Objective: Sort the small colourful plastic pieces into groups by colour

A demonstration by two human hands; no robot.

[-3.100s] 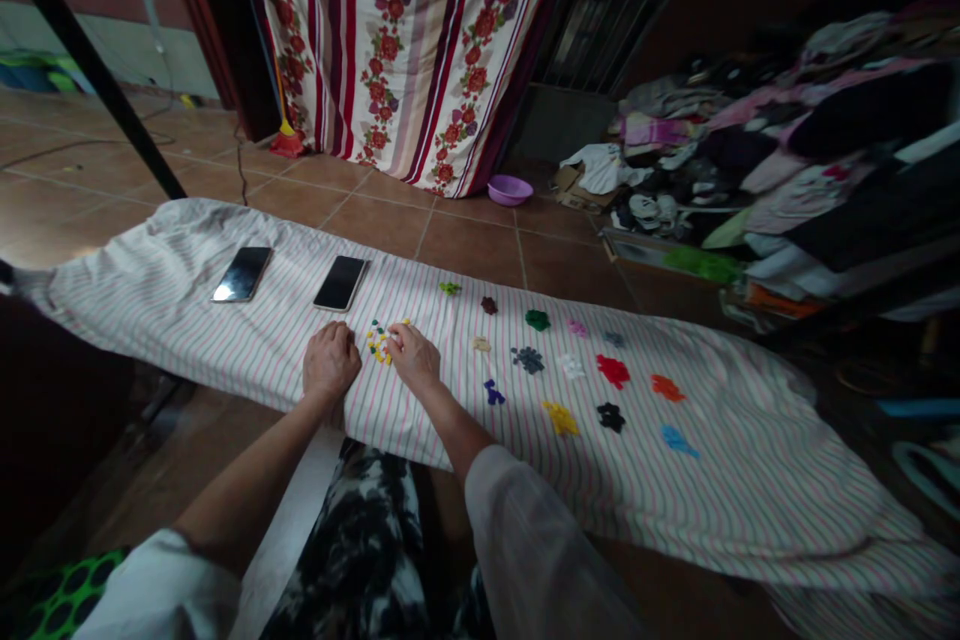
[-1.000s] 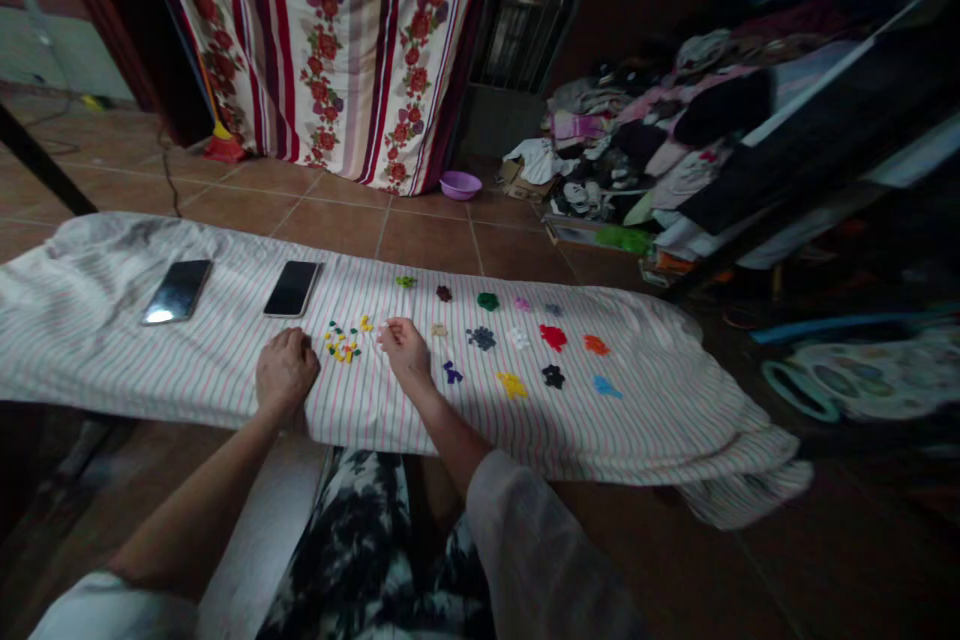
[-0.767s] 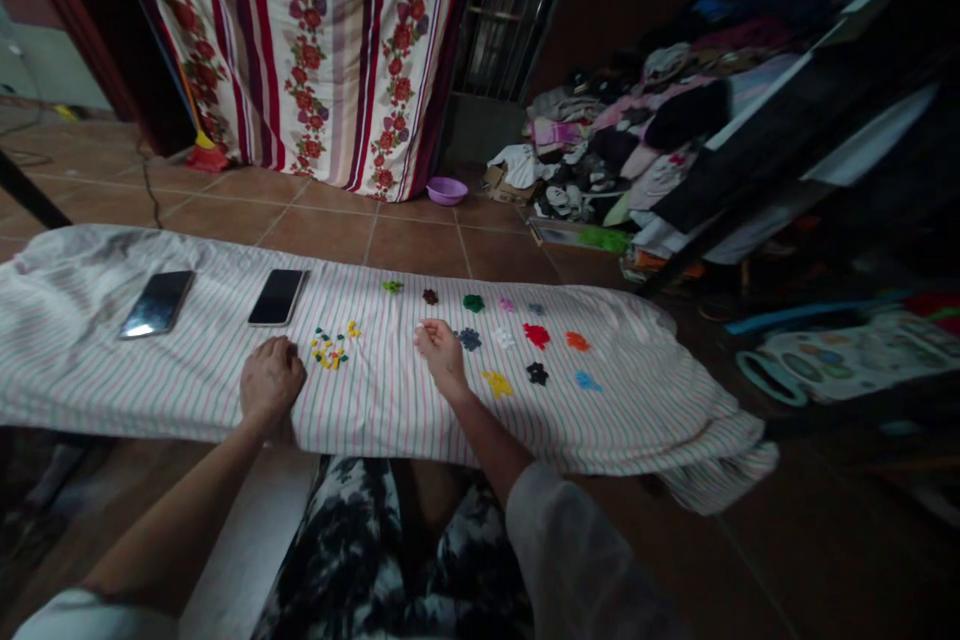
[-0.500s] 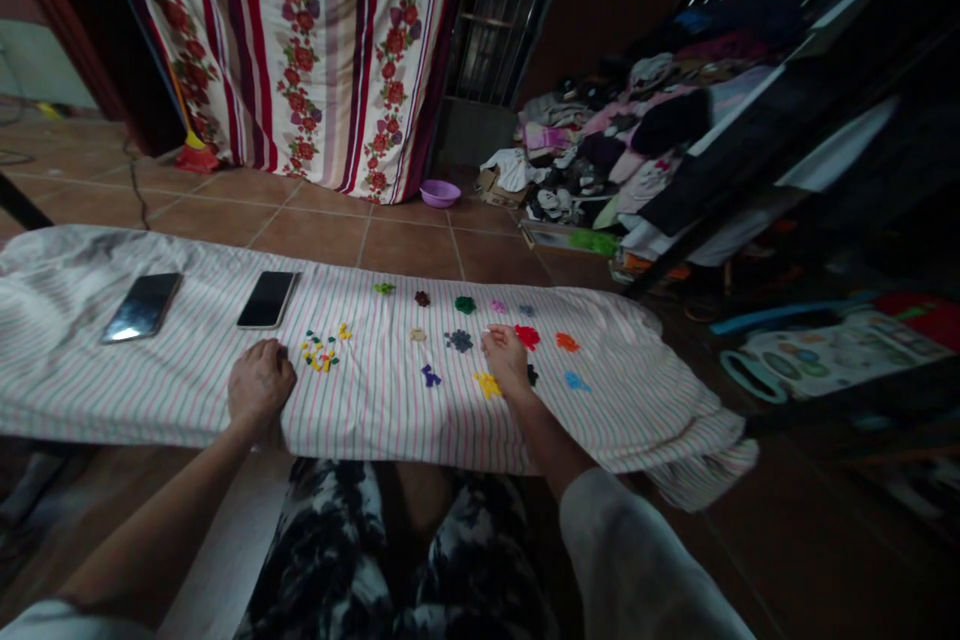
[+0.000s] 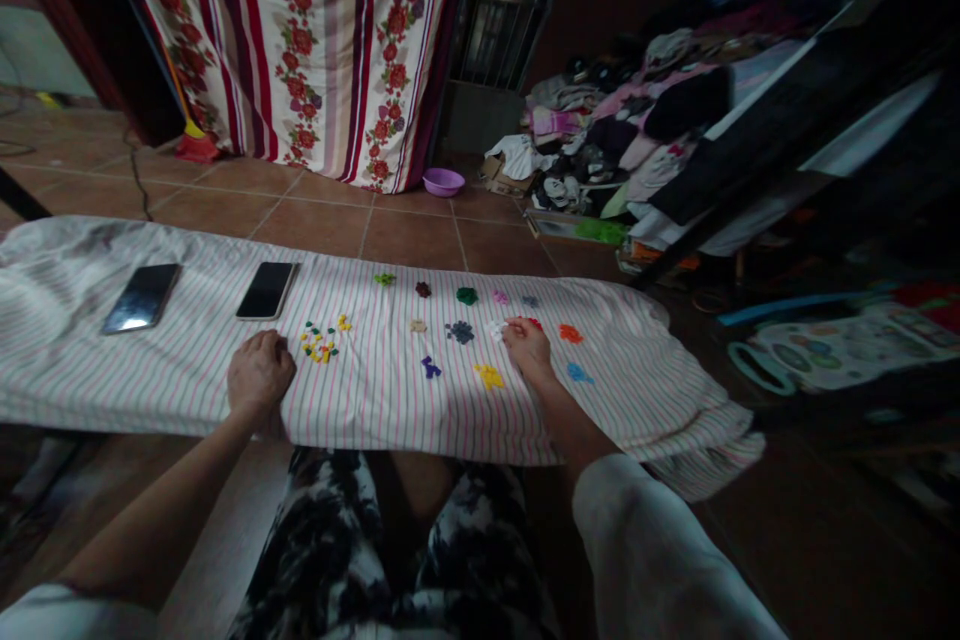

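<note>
My right hand [image 5: 529, 350] reaches over the striped cloth, fingers pinched together at the edge of a small pile of white pieces [image 5: 497, 330]. What lies between the fingertips is too small to make out. Red pieces [image 5: 535, 323] show partly behind that hand. Close by are dark grey pieces [image 5: 460, 332], yellow pieces [image 5: 490, 376] and pink pieces [image 5: 500, 297]. My left hand [image 5: 261, 367] rests on the cloth with its fingers curled under and the palm hidden. Beside it lies a ring of mixed yellow, green and white pieces [image 5: 319, 344].
Two phones, one dark [image 5: 267, 290] and one reflective [image 5: 141, 298], lie left on the cloth [image 5: 187, 370]. More piles include orange [image 5: 571, 333], light blue [image 5: 578, 373], purple [image 5: 430, 367] and dark green [image 5: 466, 295]. A purple basin [image 5: 443, 182] stands on the tiled floor beyond.
My right hand has shifted slightly right, uncovering the white pieces and hiding more of the red and the black ones. My left hand stays in place. The view has tilted a little.
</note>
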